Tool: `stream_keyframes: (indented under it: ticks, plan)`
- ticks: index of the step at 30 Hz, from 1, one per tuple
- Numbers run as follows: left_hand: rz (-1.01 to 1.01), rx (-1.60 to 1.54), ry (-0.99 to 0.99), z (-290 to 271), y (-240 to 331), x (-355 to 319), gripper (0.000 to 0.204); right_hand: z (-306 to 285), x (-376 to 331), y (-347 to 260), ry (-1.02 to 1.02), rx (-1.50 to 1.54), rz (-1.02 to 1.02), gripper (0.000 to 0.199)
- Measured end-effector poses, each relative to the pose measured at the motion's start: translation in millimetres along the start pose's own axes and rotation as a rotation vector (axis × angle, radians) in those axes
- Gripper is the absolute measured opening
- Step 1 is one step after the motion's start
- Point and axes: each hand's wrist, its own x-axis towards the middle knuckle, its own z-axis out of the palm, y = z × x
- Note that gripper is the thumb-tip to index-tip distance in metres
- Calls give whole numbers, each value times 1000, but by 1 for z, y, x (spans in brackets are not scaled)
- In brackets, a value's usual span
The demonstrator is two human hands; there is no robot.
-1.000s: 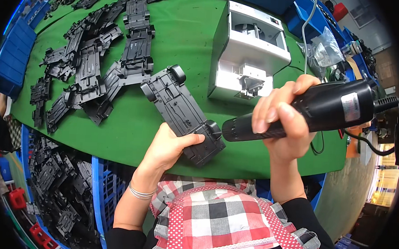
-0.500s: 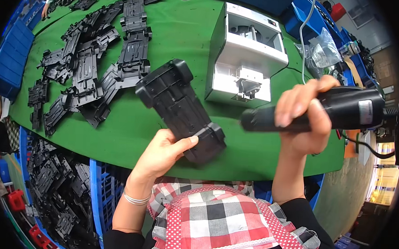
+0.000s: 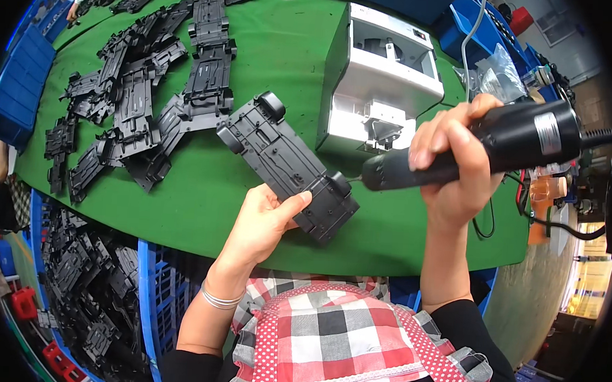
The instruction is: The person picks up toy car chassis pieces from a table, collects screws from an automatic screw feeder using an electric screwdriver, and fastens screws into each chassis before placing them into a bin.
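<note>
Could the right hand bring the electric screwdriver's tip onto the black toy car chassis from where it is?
Probably yes: the right hand holds the electric screwdriver with its tip right beside the black toy car chassis, which the left hand holds up; nothing lies between.

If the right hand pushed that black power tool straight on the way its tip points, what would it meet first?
Most likely the black toy car chassis held by the left hand: the electric screwdriver in the right hand points at its near end, seemingly almost touching.

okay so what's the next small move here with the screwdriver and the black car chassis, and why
Probably ease the electric screwdriver tip squarely down into the black car chassis. The right hand has the tip touching the chassis's near end, by the wheel, while the left hand steadies that end above the green table.
</note>
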Motion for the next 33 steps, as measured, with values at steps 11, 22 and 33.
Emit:
stream_keyframes:
  ticks: [11,22,33]
  plan:
    - [22,-5,11,8,-2,2,17,22,-33,12,-101,-90,95,29]
    - [165,117,-57,15,1,-18,23,3,-1,-13,-124,96,166,20]
    - [456,887,-351,31,49,0,29,-64,-9,-54,-65,-402,605,46]
